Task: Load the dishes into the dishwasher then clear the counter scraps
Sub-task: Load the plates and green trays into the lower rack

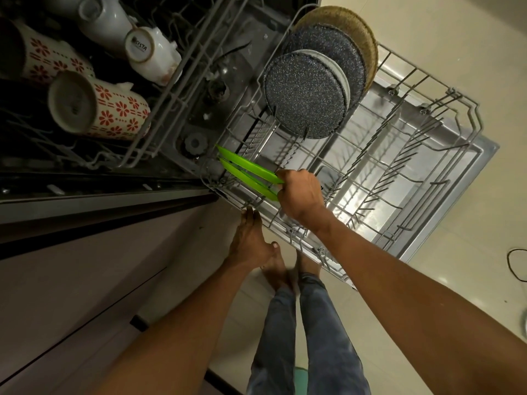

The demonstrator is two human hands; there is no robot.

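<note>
My right hand (301, 196) grips two flat bright green plates (246, 173) edge-on and holds them in the near left corner of the pulled-out lower rack (405, 155). My left hand (251, 238) rests with fingertips on the rack's front rim and holds nothing. Farther back in the same rack stand speckled dark plates (305, 94), a white one between them, and a woven brown plate (342, 21). The upper rack (159, 109) holds red-flowered mugs (99, 105) and white cups (151, 52) lying on their sides.
The dishwasher door (445, 178) lies open flat over the cream tiled floor. Cabinet fronts (85, 280) run along the left. My legs and bare feet (285, 269) stand just beside the rack. A black cable (516, 263) lies on the floor at the right.
</note>
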